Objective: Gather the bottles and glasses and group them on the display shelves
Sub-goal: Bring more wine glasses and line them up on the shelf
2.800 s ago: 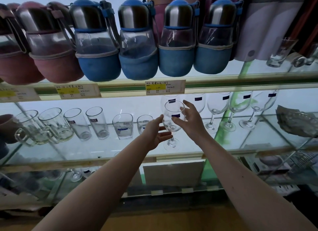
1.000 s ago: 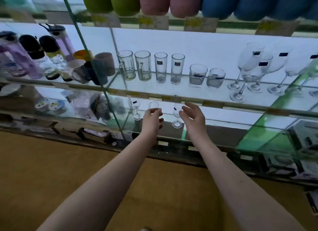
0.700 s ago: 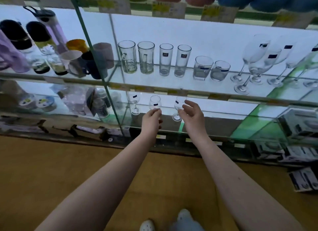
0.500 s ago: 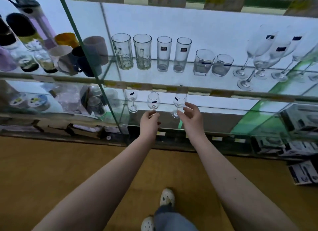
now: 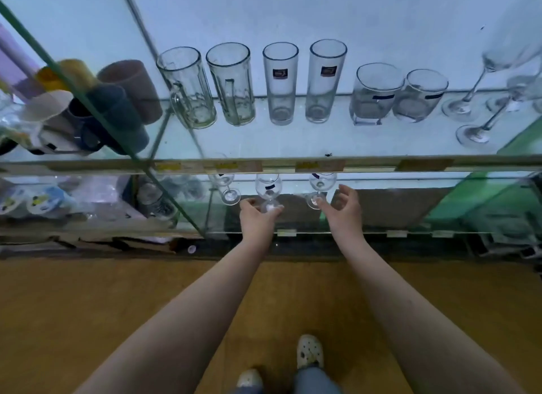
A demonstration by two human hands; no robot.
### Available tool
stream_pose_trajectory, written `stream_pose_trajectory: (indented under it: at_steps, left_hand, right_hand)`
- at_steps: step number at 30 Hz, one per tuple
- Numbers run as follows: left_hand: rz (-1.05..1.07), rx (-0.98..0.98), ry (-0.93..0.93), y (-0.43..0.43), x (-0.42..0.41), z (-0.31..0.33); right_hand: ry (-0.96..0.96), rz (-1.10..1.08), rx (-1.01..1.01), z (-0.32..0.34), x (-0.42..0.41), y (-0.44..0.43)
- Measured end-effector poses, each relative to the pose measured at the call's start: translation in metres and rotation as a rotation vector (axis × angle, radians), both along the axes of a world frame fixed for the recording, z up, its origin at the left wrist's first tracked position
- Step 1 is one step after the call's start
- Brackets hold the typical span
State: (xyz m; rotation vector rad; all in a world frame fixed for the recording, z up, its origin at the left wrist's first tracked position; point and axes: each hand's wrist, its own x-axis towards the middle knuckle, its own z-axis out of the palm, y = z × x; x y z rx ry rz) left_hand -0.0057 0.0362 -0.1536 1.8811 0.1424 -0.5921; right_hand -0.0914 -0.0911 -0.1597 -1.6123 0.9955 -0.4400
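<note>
On the lower glass display shelf [image 5: 410,188], I have my left hand [image 5: 258,217] closed around the foot of a small clear stemmed wine glass [image 5: 267,188], while my right hand [image 5: 341,209] hangs open beside a matching one [image 5: 321,185]. I judge this the gathering step; next comes a careful lift, clear of the neighbouring stemware.

A shop display — tiered glass shelves [image 5: 293,143], yellow price labels [image 5: 318,165] along the shelf edge, stickered tumblers [image 5: 280,82] in rows, wine glasses [image 5: 481,80], mugs [image 5: 117,112] — wooden floor [image 5: 88,305] below.
</note>
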Motion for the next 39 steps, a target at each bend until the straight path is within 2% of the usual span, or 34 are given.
stream_pose_trajectory:
  at_steps: [6, 12, 16, 20, 24, 29, 39]
  left_hand:
    - [-0.075, 0.045, -0.054, -0.021, 0.047, -0.069]
    - [-0.017, -0.057, -0.04, -0.041, 0.089, -0.144]
    - [-0.037, -0.187, -0.059, -0.053, 0.109, -0.168]
    - [-0.068, -0.2, -0.12, -0.055, 0.116, -0.179]
    - [-0.087, -0.137, -0.184, -0.052, 0.109, -0.177]
    - [-0.106, -0.121, -0.168, -0.043, 0.093, -0.168]
    - [-0.287, -0.073, -0.152, 0.012, 0.009, -0.09]
  right_hand:
    - [0.008, -0.11, 0.015, -0.072, 0.03, -0.024]
    - [-0.034, -0.143, 0.075, -0.147, 0.065, -0.053]
    - [-0.117, -0.16, 0.106, -0.171, 0.087, -0.068]
    - [-0.269, -0.157, 0.162, -0.18, 0.101, -0.076]
    - [-0.32, -0.176, 0.205, -0.181, 0.1, -0.078]
    - [-0.29, -0.171, 0.187, -0.175, 0.082, -0.063]
    - [-0.232, -0.139, 0.108, -0.091, 0.001, 0.008]
